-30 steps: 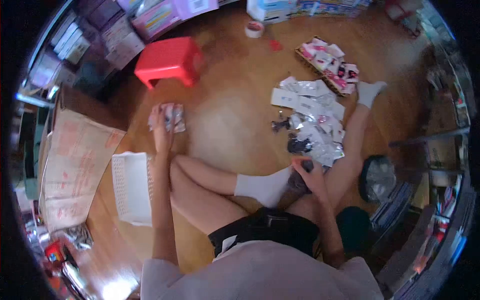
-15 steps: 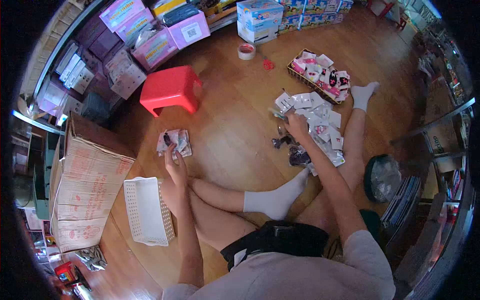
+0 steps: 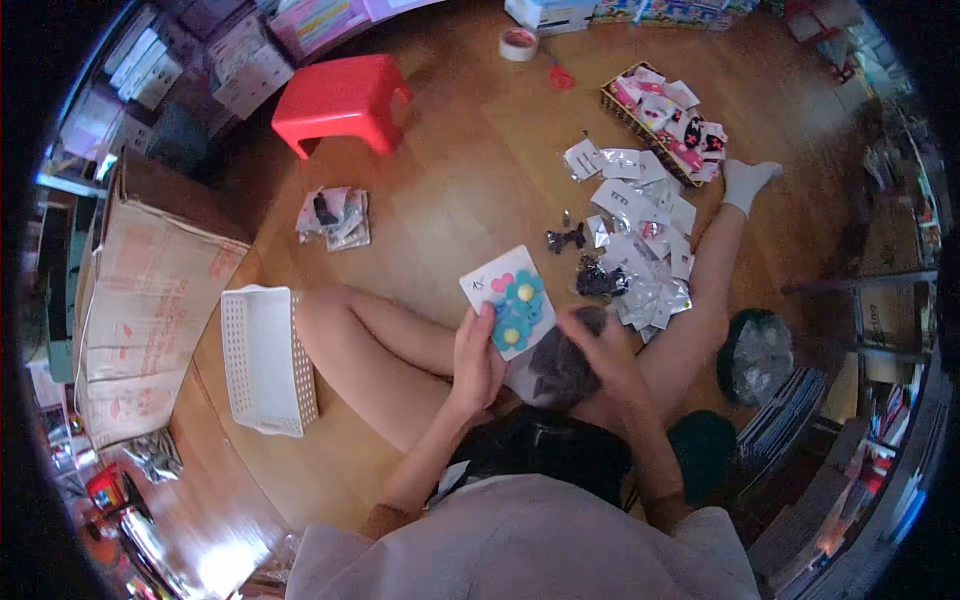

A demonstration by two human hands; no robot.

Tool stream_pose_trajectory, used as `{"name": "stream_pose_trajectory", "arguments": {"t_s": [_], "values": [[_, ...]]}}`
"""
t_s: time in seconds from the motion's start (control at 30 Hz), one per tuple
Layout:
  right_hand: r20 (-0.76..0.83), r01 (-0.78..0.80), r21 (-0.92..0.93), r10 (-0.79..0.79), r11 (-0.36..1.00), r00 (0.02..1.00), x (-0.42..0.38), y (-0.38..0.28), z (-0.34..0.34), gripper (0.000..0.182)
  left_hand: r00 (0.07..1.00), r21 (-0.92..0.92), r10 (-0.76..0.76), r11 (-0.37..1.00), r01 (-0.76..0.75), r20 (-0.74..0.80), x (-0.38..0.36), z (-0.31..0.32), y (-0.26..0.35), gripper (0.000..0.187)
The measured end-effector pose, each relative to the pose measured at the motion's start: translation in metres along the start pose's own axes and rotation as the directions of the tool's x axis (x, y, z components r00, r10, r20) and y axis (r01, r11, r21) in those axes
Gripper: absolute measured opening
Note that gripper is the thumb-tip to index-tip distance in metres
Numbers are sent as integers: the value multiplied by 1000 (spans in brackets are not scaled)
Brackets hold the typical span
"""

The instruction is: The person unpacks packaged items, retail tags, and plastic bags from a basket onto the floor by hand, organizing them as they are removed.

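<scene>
My left hand point(image 3: 478, 362) is closed on a white card point(image 3: 510, 300) carrying teal flower hair accessories with yellow centres and a pink heart print. Close to the card's right, my right hand point(image 3: 608, 358) has its fingers apart, overlapping the grey-soled sock point(image 3: 555, 372) on my bent foot. Beyond it, clear packets with white cards point(image 3: 640, 240) lie in a heap on the floor. Dark packaged pieces point(image 3: 602, 278) lie at its near left side, with a small dark bow-shaped piece point(image 3: 566, 238) beside them. Farther left is a small stack of packets point(image 3: 335, 216).
A wicker basket point(image 3: 640, 118) of pink and white carded items stands beyond the heap. A red stool point(image 3: 342, 103), tape roll point(image 3: 518, 44) and red scissors point(image 3: 561, 76) are farther off. At left are a white plastic basket point(image 3: 268, 360) and a cardboard box point(image 3: 160, 310).
My left hand has left the small stack and come to my lap, now with the flower card. My right hand has drawn back from the packet heap toward my foot. The view has tilted down.
</scene>
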State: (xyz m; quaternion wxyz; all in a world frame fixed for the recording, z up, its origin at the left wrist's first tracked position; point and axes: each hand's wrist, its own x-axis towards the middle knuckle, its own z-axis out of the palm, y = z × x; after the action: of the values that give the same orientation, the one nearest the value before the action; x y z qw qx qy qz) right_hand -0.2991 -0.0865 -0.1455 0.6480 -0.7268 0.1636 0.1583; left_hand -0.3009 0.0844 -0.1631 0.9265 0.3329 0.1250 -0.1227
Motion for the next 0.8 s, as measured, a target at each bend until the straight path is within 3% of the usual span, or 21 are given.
{"name": "stream_pose_trajectory", "arguments": {"t_s": [0.03, 0.13, 0.23, 0.27, 0.3, 0.37, 0.47, 0.5, 0.6, 0.7, 0.8], "values": [[-16, -57, 147, 60, 987, 998, 3, -8, -7, 36, 999, -5, 36, 999, -36, -31, 0, 2, 3, 46], [-303, 333, 246, -255, 910, 918, -4, -40, -11, 36, 999, -21, 24, 999, -24, -21, 0, -7, 12, 40], [-332, 333, 50, -298, 942, 895, -4, -50, 8, 41, 997, -46, -81, 996, 80, -10, -8, 7, 11, 40], [-161, 548, -117, -560, 828, 813, 1, -38, 17, 46, 997, -51, -63, 997, 60, -49, -11, 14, 8, 41], [53, 737, -237, -749, 633, 660, 7, -26, 29, 52, 995, -56, -44, 998, 39, -85, -12, 21, 4, 41], [213, 767, -401, -763, 501, 610, -10, -22, 62, 62, 994, -64, -3, 998, -4, -108, -10, 18, 1, 49], [341, 755, -254, -675, 604, 654, -28, -2, 61, 59, 977, 119, 211, 971, -208, -12, -7, 26, 17, 54], [378, 763, -262, -664, 591, 645, -30, 5, 57, 60, 991, 110, 132, 985, -133, 12, -10, 17, 16, 56], [435, 660, -31, -584, 751, 685, -39, -9, 28, 57, 993, 91, 113, 989, -114, 15, -9, 10, 18, 56], [103, 679, -87, -672, 729, 734, -33, -19, 14, 59, 998, 69, 54, 996, -57, 42, -13, 19, 22, 56], [137, 745, -352, -757, 566, 640, -23, -25, 45, 61, 993, 16, 59, 998, -61, 106, -14, 29, 13, 57]]}}
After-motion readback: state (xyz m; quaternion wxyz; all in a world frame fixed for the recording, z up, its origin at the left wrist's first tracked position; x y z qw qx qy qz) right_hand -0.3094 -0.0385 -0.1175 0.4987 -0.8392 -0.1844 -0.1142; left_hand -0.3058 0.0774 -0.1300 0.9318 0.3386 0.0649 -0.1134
